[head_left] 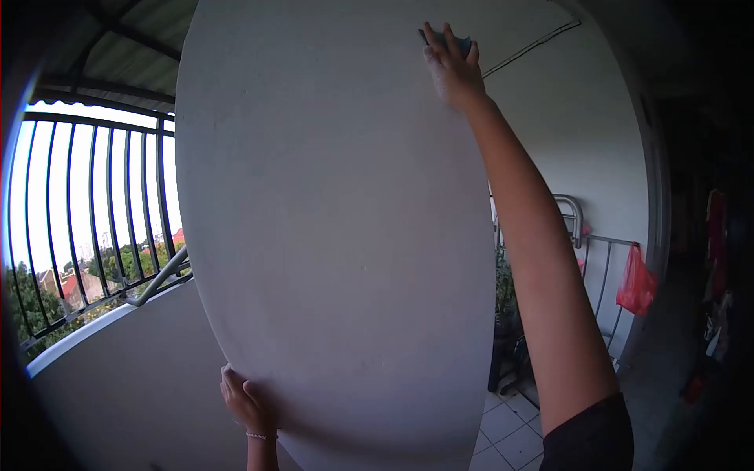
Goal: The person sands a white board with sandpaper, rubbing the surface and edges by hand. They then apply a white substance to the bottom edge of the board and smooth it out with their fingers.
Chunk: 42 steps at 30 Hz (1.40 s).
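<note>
A tall, pale grey panel (338, 220), like a door leaf, stands upright in front of me and fills the middle of the view. Small marks and dents show on its face. Low on its left edge, my left hand (246, 402) is closed round the border, with a bracelet at the wrist. Up near the panel's top right, my right hand (455, 74) presses a small dark sheet, apparently sandpaper (465, 43), flat to the surface. Fingers cover most of that sheet.
Black metal railing (94, 212) tops a low wall (141, 392) on the left. Behind the panel at right are a grey metal frame (605, 267), a red plastic bag (636, 284) hanging from it, a plant (505, 290) and tiled floor (506, 432).
</note>
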Available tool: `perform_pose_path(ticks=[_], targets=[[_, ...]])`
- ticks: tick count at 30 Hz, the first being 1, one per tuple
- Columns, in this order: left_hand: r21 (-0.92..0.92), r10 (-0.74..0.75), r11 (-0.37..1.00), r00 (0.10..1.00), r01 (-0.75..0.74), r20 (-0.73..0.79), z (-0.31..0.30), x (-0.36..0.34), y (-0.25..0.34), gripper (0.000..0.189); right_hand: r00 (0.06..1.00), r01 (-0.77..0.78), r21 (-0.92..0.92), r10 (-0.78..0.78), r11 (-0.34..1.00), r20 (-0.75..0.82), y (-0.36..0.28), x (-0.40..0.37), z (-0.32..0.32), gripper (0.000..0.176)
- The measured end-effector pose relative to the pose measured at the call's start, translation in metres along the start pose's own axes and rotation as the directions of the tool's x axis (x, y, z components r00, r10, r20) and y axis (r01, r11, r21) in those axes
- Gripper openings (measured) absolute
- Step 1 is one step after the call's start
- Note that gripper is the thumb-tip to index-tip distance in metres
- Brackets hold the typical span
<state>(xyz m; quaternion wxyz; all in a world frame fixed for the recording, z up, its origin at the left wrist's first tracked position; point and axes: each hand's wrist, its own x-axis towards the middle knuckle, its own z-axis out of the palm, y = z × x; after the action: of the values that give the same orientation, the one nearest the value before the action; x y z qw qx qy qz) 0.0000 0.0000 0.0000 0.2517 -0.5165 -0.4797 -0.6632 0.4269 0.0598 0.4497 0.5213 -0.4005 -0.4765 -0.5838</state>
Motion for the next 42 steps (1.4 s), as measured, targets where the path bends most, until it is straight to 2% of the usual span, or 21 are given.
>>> perform_pose_path(ticks=[2, 4, 6, 8, 11, 12, 15, 16, 19, 21, 23, 24, 25, 27, 28, 30, 34, 39, 40, 42], targets=[[0.026, -0.018, 1.0, 1.0, 0.017, 0.023, -0.003, -0.004, 0.001, 0.069, 0.998, 0.012, 0.082, -0.006, 0.997, -0.068, -0.003, -0.014, -0.008, 0.051], [-0.03, -0.02, 0.999, 0.999, 0.021, 0.028, -0.001, 0.006, 0.005, 0.068, 0.982, 0.147, 0.092, -0.134, 0.985, -0.132, -0.004, -0.061, -0.027, 0.049], [-0.032, -0.026, 0.999, 0.999, 0.027, 0.029, -0.004, 0.001, 0.007, 0.067, 0.99, -0.008, 0.122, -0.01, 0.992, 0.144, -0.029, -0.137, -0.069, 0.05], [0.016, -0.006, 1.0, 1.0, 0.006, -0.007, 0.0, 0.0, 0.001, 0.067, 0.945, -0.066, 0.01, 0.059, 0.998, 0.321, -0.046, -0.189, -0.099, 0.055], [-0.052, -0.021, 0.998, 1.0, 0.02, -0.017, 0.003, 0.0, -0.01, 0.063, 0.953, -0.073, 0.016, 0.065, 0.997, 0.295, -0.045, -0.174, -0.096, 0.054], [-0.301, -0.141, 0.942, 0.988, 0.151, 0.056, 0.001, -0.003, -0.012, 0.057, 0.972, -0.048, 0.102, 0.023, 0.994, 0.235, -0.038, -0.155, -0.084, 0.052], [-0.604, -0.243, 0.733, 0.949, 0.314, 0.199, -0.001, -0.002, -0.016, 0.052, 0.994, 0.112, 0.085, -0.111, 0.99, -0.013, -0.01, -0.062, -0.027, 0.051], [-0.57, -0.228, 0.765, 0.954, 0.3, 0.196, -0.006, 0.002, -0.007, 0.05, 0.987, 0.149, 0.1, -0.142, 0.984, -0.07, -0.002, -0.03, -0.01, 0.051], [-0.608, -0.283, 0.718, 0.94, 0.339, 0.19, -0.006, 0.002, -0.021, 0.051, 0.992, 0.079, 0.077, -0.071, 0.994, -0.104, 0.012, 0.03, 0.01, 0.05], [-0.715, -0.331, 0.553, 0.9, 0.428, 0.284, -0.004, 0.024, -0.022, 0.055, 0.995, 0.004, 0.052, 0.002, 0.999, -0.098, 0.004, 0.028, 0.007, 0.051], [-0.771, -0.377, 0.326, 0.823, 0.547, 0.425, 0.005, 0.061, -0.024, 0.059, 0.938, 0.308, 0.017, -0.301, 0.951, -0.171, 0.004, -0.014, -0.009, 0.056], [-0.77, -0.4, 0.177, 0.76, 0.613, 0.513, 0.016, 0.074, -0.034, 0.061, 0.986, 0.163, 0.132, -0.159, 0.978, -0.038, -0.017, -0.046, -0.033, 0.059], [-0.712, -0.35, 0.236, 0.741, 0.662, 0.573, 0.028, 0.081, -0.057, 0.06, 0.994, 0.002, 0.225, -0.027, 0.974, 0.107, -0.043, -0.082, -0.06, 0.062], [-0.592, -0.25, 0.35, 0.682, 0.726, 0.688, 0.053, 0.092, -0.093, 0.06, 0.918, -0.002, 0.185, -0.071, 0.983, 0.391, -0.07, -0.145, -0.099, 0.066], [-0.587, -0.238, 0.337, 0.67, 0.736, 0.703, 0.056, 0.09, -0.096, 0.059, 0.908, 0.002, 0.168, -0.072, 0.986, 0.413, -0.076, -0.157, -0.109, 0.066], [-0.635, -0.25, 0.222, 0.673, 0.74, 0.696, 0.055, 0.087, -0.087, 0.056, 0.893, -0.002, 0.145, -0.064, 0.989, 0.445, -0.084, -0.165, -0.117, 0.065], [-0.672, -0.268, 0.14, 0.681, 0.727, 0.681, 0.053, 0.092, -0.075, 0.051, 0.962, 0.028, 0.066, -0.045, 0.997, 0.271, -0.076, -0.096, -0.081, 0.059], [-0.689, -0.279, 0.155, 0.701, 0.708, 0.657, 0.05, 0.091, -0.075, 0.047, 0.999, -0.046, 0.015, 0.046, 0.999, -0.001, -0.049, 0.019, -0.015, 0.053], [-0.68, -0.278, 0.191, 0.704, 0.708, 0.654, 0.048, 0.09, -0.08, 0.05, 0.997, -0.064, 0.015, 0.064, 0.998, -0.031, -0.047, 0.022, -0.008, 0.053], [-0.662, -0.268, 0.252, 0.709, 0.705, 0.653, 0.048, 0.09, -0.086, 0.057, 0.998, -0.05, 0.041, 0.048, 0.998, 0.026, -0.052, -0.011, -0.023, 0.053]])
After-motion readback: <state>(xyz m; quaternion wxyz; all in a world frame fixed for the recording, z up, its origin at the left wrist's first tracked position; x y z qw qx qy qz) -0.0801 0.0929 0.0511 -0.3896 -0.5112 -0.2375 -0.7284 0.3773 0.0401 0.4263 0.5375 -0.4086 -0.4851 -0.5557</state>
